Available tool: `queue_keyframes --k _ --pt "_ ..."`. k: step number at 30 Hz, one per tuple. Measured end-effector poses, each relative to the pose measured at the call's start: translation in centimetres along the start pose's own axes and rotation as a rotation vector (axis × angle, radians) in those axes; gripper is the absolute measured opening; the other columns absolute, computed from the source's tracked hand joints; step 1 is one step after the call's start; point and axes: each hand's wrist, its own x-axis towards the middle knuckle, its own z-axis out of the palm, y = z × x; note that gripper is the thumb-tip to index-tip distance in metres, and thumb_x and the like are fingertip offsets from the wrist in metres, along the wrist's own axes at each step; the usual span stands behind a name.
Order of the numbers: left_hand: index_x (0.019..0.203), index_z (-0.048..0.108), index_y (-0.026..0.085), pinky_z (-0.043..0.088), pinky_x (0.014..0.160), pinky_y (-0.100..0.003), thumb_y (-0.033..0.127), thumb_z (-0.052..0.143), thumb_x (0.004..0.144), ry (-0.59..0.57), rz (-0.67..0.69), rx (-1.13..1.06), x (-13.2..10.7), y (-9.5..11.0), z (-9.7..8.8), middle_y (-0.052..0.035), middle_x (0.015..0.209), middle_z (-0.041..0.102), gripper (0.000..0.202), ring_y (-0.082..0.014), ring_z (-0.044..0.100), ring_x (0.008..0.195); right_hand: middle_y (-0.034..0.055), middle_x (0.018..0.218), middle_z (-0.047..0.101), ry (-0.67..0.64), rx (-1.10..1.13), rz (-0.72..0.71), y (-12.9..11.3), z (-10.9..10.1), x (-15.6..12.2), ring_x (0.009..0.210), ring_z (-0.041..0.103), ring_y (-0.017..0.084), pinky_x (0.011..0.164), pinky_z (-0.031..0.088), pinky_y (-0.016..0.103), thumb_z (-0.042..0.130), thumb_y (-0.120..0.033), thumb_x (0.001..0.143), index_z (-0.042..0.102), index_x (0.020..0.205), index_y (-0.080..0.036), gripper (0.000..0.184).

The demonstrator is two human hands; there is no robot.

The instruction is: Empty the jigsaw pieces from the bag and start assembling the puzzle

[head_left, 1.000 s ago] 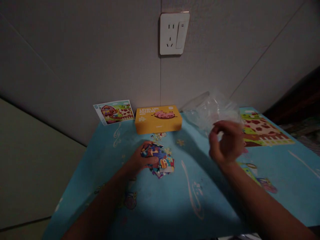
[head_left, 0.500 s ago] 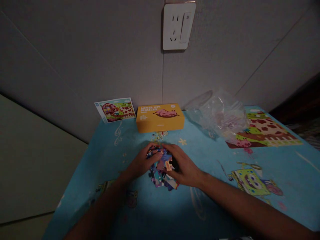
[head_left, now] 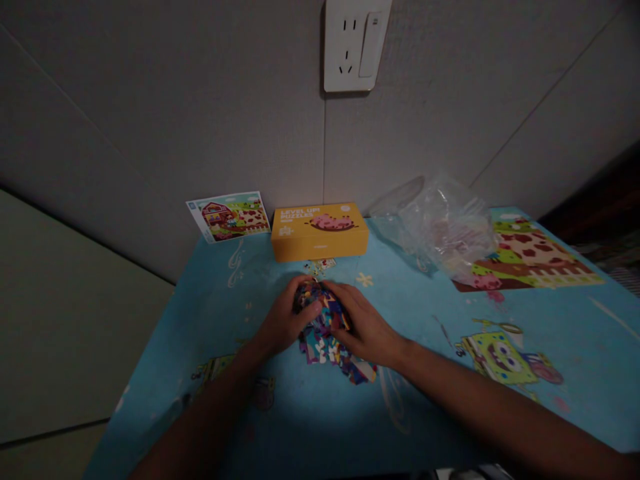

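A heap of colourful jigsaw puzzle pieces lies between my two hands near the middle of the blue table. From the left, my left hand curls around the heap, thumb across the top pieces. My right hand wraps the other side with bent fingers. Both hold pieces between them, while loose ones spread on the cloth below and toward the right wrist. The far fingertips are partly hidden behind the pieces.
Behind the hands stands a yellow puzzle box. A picture card leans on the wall at its left. Rightward, a clear plastic bag partly covers a farm-scene sheet. The cartoon-print tablecloth meets the wall, below a socket.
The pieces between my hands have shifted and tumbled. More now lie spread below, toward the lower right. My hands stay around the heap, and the view has tilted slightly.
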Motion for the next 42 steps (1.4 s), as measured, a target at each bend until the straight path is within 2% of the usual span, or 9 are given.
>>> queue_keyframes --k 3,6,10,15,22,28,33,38,42 --pt "0.136 0.042 0.018 0.033 0.111 -0.045 0.035 0.066 0.08 -0.045 0.088 0.071 -0.2 0.0 -0.2 -0.014 0.14 0.048 0.064 -0.0301 0.045 0.13 0.0152 0.139 0.041 0.0 0.009 0.032 -0.1 0.0 0.0 0.129 0.041 0.028 0.109 0.039 0.05 0.058 -0.023 0.088 0.02 0.153 -0.023 0.075" --pt "0.141 0.037 0.017 0.029 0.114 -0.047 0.034 0.072 0.076 -0.105 0.222 0.234 -0.2 0.1 -0.4 -0.0165 0.142 0.044 0.076 -0.032 0.041 0.134 0.0155 0.142 0.037 0.0 -0.01 0.024 0.1 0.2 -0.1 0.132 0.039 0.029 0.11 0.037 0.05 0.059 -0.024 0.088 0.026 0.152 -0.023 0.072" --pt "0.145 0.033 0.018 0.032 0.113 -0.046 0.031 0.068 0.08 -0.15 0.306 0.364 -0.1 0.0 -0.8 -0.0161 0.141 0.045 0.074 -0.0303 0.042 0.133 0.0157 0.142 0.037 0.032 -0.085 0.012 0.5 0.4 -0.3 0.131 0.039 0.031 0.108 0.039 0.053 0.059 -0.029 0.088 0.04 0.145 -0.023 0.061" --pt "0.139 0.042 0.019 0.04 0.107 -0.045 0.03 0.066 0.081 -0.121 0.25 0.484 0.1 0.2 -1.6 -0.0148 0.133 0.052 0.064 -0.0295 0.05 0.124 0.0153 0.136 0.042 0.077 -0.135 0.089 0.9 0.4 -0.3 0.126 0.044 0.031 0.106 0.041 0.053 0.064 -0.031 0.085 0.044 0.143 -0.023 0.062" --pt "0.127 0.054 0.019 0.047 0.096 -0.042 0.032 0.06 0.085 -0.099 0.191 0.597 0.1 0.3 -2.8 -0.0113 0.119 0.059 0.044 -0.0282 0.057 0.109 0.0173 0.139 0.04 0.074 -0.188 0.1 1.0 0.2 -0.2 0.129 0.041 0.035 0.105 0.04 0.056 0.067 -0.049 0.083 0.054 0.136 -0.022 0.061" --pt "0.121 0.061 0.018 0.049 0.084 -0.038 0.027 0.056 0.086 -0.082 0.192 0.595 0.4 -0.1 -2.9 -0.0104 0.109 0.063 0.036 -0.0232 0.06 0.091 0.0155 0.13 0.047 0.093 -0.238 0.164 0.8 0.1 -0.1 0.121 0.047 0.033 0.101 0.042 0.052 0.067 -0.035 0.081 0.06 0.129 -0.02 0.051" --pt "0.115 0.064 0.018 0.049 0.082 -0.036 0.025 0.054 0.088 -0.018 0.163 0.609 0.8 -0.6 -2.8 -0.0081 0.099 0.064 0.03 -0.0216 0.06 0.086 0.0148 0.11 0.055 0.065 -0.355 0.264 0.6 -0.4 0.2 0.105 0.052 0.033 0.089 0.044 0.051 0.066 -0.028 0.073 0.057 0.13 -0.016 0.059" --pt "0.111 0.065 0.02 0.049 0.081 -0.034 0.033 0.055 0.089 0.048 0.156 0.636 0.8 -1.2 -2.9 -0.0062 0.096 0.065 0.027 -0.0202 0.061 0.085 0.0135 0.108 0.058 0.124 -0.412 0.301 0.8 -0.7 0.3 0.102 0.052 0.032 0.087 0.04 0.049 0.063 -0.04 0.082 0.062 0.124 -0.018 0.048" --pt "0.119 0.062 0.019 0.049 0.077 -0.033 0.032 0.059 0.086 -0.008 0.175 0.651 0.6 -1.2 -2.9 -0.0073 0.1 0.065 0.035 -0.0213 0.061 0.086 0.0108 0.102 0.058 0.22 -0.422 0.332 1.1 -1.0 0.3 0.097 0.052 0.029 0.086 0.041 0.05 0.053 -0.051 0.091 0.07 0.106 -0.022 0.037"
